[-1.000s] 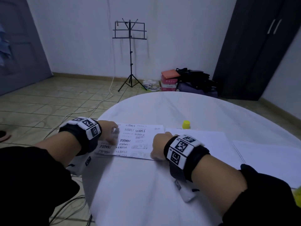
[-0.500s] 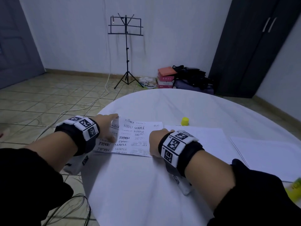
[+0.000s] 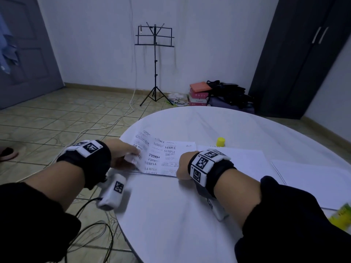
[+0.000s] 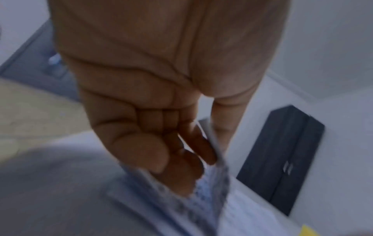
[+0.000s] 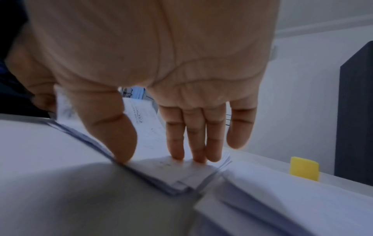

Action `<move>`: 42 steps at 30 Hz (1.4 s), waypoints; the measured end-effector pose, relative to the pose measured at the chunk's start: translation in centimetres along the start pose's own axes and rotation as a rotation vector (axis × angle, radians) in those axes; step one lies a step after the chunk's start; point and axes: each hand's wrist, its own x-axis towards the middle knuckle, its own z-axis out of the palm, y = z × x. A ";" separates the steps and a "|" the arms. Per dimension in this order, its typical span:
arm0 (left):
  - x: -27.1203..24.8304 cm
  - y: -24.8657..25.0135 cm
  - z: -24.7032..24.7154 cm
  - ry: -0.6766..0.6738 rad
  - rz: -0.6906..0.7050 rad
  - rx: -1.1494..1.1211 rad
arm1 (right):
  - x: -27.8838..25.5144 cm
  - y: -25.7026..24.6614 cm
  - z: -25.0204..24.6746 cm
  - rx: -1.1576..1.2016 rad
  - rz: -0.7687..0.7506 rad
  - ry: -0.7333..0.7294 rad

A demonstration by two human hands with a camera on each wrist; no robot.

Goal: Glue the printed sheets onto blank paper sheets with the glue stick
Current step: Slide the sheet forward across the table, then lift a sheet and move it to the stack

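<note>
At centre frame on the round white table [image 3: 171, 215], our left hand [image 3: 121, 154] pinches the lifted edge of the white printed sheet [image 3: 167, 158], thumb above, while our right hand [image 3: 183, 166] presses straight fingers [image 5: 196, 143] flat on the stack.

Plain white wall [image 3: 209, 44]. Beige tiled floor [image 3: 57, 118] with white cable [image 3: 121, 115]. Black folding music stand [image 3: 154, 54] against wall. Dark grey panelled door [image 3: 24, 54] at left; dark two-door wardrobe [image 3: 303, 57] at right. Pink boxes [image 3: 198, 94] and dark bags [image 3: 229, 93] beside wardrobe. Light dim, bluish.
</note>
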 end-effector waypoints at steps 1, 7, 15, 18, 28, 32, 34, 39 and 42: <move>0.0 -0.1 0.0 -0.034 0.005 -0.142 | -0.2 -0.1 0.0 0.005 -0.004 0.004; 0.0 -0.9 0.5 -0.053 0.019 -0.373 | 0.5 -0.7 0.6 0.026 0.092 0.010; 0.3 -1.4 1.4 -0.005 0.025 -0.377 | 0.1 -1.6 1.0 -0.062 -0.004 0.174; 0.4 -1.6 1.4 0.004 0.039 -0.395 | -0.2 -1.5 0.9 -0.076 0.018 0.218; 0.0 -2.0 2.1 0.053 0.074 -0.408 | -2.9 0.5 -0.4 -0.003 -0.054 0.478; -0.5 -1.9 2.4 0.033 0.083 -0.359 | -4.2 2.2 -0.8 0.001 -0.022 0.520; -0.8 -1.6 2.6 0.007 0.088 -0.304 | -4.8 3.0 -0.7 0.001 -0.025 0.506; -3.2 -0.4 3.9 0.033 0.217 0.044 | -7.5 5.9 0.4 -0.045 -0.011 0.495; -6.0 0.2 5.4 0.003 0.349 0.050 | -9.8 7.9 1.8 -0.041 0.002 0.496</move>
